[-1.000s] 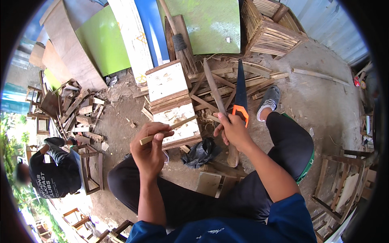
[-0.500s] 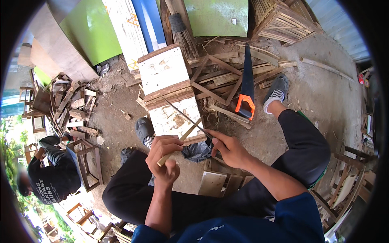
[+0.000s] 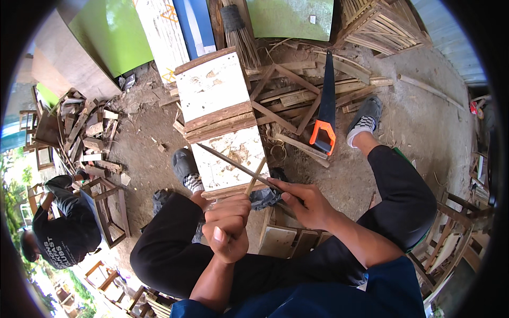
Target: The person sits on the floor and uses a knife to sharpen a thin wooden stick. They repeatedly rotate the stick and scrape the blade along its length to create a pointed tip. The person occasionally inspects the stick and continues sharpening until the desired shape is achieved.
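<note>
My left hand (image 3: 228,225) is closed round a thin pale strip of wood (image 3: 259,171), which sticks out beyond the knuckles. In my right hand (image 3: 307,204) is a long, narrow-bladed knife (image 3: 228,161), its handle hidden by the fingers. The blade slants up to the left and crosses the strip just ahead of the left hand. Both lie over a low wooden bench (image 3: 212,85) with worn white panels and brown slats, between my feet.
A handsaw with an orange handle (image 3: 323,137) leans on scrap wood (image 3: 289,100) at the right. A broom (image 3: 238,37) stands behind the bench. Broken wood (image 3: 93,135) is heaped at the left, near another person (image 3: 66,228) beside a wooden frame (image 3: 114,206).
My left hand has moved right and slightly down, turning the strip more upright. The knife's tip has dropped lower and to the left over the bench. The view has shifted slightly.
</note>
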`<state>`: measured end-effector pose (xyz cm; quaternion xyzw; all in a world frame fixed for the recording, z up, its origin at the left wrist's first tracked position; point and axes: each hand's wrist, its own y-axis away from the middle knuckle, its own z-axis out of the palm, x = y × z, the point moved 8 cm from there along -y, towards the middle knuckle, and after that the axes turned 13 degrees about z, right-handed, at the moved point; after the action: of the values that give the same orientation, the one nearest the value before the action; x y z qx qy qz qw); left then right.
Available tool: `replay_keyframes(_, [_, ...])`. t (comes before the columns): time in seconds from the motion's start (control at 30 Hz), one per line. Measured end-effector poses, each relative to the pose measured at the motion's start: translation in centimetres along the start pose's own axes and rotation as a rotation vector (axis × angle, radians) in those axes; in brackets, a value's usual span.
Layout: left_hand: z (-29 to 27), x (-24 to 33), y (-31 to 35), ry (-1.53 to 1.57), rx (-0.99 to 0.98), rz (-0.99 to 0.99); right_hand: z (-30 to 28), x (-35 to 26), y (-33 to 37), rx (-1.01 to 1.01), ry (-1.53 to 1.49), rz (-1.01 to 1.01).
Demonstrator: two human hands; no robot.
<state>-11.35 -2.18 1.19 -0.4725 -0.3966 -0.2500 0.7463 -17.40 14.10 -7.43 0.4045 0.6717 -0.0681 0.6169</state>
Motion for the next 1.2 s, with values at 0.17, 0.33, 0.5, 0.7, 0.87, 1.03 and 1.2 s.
replay_keyframes(0.17, [1.7,0.1,-0.4,-0.023,-0.063,-0.012,-0.4,1.2,-0.8,-0.03,0.049,0.137])
replay_keyframes(0.33, [3.0,0.4,-0.7,-0.063,-0.087,0.05,-0.4,1.5,-0.8,-0.103,0.012,0.138])
replay_keyframes(0.5, [2.0,0.2,-1.2,0.029,-0.107,0.062,-0.4,1.4,-1.0,-0.024,0.077,0.014])
replay_keyframes(0.7, [2.3,0.2,-1.1,0.007,-0.068,0.07,-0.6,2.5,-1.3,0.018,0.106,0.12])
replay_keyframes(0.87, [2.4,0.2,-1.2,-0.011,-0.052,0.062,-0.4,2.5,-1.4,-0.021,0.009,0.042])
replay_keyframes(1.03, [1.7,0.0,-1.2,0.026,-0.035,0.045,-0.8,3.1,-1.7,0.017,0.009,-0.011])
replay_keyframes(1.2, [1.0,-0.3,-0.8,0.005,0.041,-0.024,-0.9,3.3,-1.9,0.046,0.126,-0.001])
